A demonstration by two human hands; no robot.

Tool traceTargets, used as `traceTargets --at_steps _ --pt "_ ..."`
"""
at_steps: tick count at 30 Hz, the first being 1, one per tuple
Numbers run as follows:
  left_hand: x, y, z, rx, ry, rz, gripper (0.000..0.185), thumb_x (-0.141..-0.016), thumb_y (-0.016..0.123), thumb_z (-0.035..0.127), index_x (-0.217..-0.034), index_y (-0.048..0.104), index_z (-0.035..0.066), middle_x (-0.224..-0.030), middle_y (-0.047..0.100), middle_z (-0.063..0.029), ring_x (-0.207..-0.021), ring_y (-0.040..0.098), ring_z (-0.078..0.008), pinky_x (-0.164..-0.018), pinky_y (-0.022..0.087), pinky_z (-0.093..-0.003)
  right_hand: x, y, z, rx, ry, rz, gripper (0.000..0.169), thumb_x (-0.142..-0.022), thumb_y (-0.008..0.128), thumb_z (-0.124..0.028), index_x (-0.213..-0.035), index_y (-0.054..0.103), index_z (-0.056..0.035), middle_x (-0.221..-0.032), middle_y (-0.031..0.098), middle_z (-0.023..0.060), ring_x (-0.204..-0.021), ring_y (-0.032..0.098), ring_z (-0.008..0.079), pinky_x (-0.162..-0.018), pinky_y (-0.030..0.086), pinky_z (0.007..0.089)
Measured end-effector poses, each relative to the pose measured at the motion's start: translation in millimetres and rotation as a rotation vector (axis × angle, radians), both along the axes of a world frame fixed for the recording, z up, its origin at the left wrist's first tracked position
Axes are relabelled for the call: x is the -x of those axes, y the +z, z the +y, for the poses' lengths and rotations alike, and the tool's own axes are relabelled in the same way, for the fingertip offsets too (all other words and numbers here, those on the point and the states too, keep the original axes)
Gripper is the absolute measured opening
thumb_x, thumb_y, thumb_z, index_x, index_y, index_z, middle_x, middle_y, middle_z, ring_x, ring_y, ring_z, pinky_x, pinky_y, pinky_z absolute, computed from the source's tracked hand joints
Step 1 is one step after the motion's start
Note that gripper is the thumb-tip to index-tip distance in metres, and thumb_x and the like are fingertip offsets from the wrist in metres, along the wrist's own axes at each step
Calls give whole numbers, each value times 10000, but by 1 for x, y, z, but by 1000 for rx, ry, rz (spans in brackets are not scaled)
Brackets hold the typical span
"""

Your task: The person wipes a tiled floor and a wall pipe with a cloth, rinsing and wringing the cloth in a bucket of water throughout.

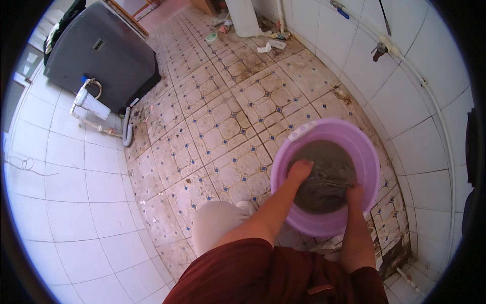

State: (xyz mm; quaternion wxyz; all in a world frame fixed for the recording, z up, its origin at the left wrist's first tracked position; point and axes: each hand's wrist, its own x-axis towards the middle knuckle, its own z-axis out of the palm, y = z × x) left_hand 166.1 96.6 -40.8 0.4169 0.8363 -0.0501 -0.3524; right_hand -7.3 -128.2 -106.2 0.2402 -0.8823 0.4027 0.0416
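A purple plastic basin point(370, 159) holds murky grey-brown water. Dark wet cloth point(322, 190) lies in it, partly under the surface, with a fold drawn taut across the middle. My left hand point(302, 171) is inside the basin at the left, fingers curled round one end of that cloth. Opposite it, near the basin's right wall, my right hand point(355, 193) grips the other end of the fold. The fingers of both hands are partly hidden by the water and cloth.
White tiled walls with pipes point(436, 95) and a tap point(379, 49) run close on the right. A grey appliance point(106, 57) stands at the upper left beside a drain hose point(128, 131). Litter point(271, 46) lies on the stained tile floor point(228, 125) near a white column point(243, 17).
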Motion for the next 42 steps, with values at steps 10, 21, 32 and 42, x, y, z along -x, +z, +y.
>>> traceTargets --at_steps 10,21,32,42 --pt "3 -10 -9 31 112 178 534 -866 472 449 -1138 582 3 -1176 562 -200 -1111 517 -339 -965 374 -398 -64 107 72 -960 -174 -323 286 -785 511 -160 -1008 636 -33 -799 612 97 -739 604 193 -674 500 330" --pt "-1 -6 -30 949 718 773 421 -853 596 404 -977 640 4 -889 641 -98 -757 602 -220 -668 474 -345 -107 216 137 -602 43 -740 292 -850 558 -282 -991 589 -29 -910 619 83 -870 579 190 -780 445 319" --pt "78 18 -72 328 297 201 391 -822 575 381 -809 648 -3 -819 642 -194 -811 615 -312 -769 459 -385 -19 40 46 -61 -114 -53 376 -842 511 -347 -973 594 -4 -950 617 238 -824 600 401 -739 455 454" --pt "21 -12 -12 -136 34 100 557 -832 508 469 -1156 584 23 -1219 535 -211 -1163 489 -336 -987 366 -395 0 -11 50 6 242 107 249 -831 554 -198 -981 654 -27 -868 644 196 -783 625 348 -694 527 414"
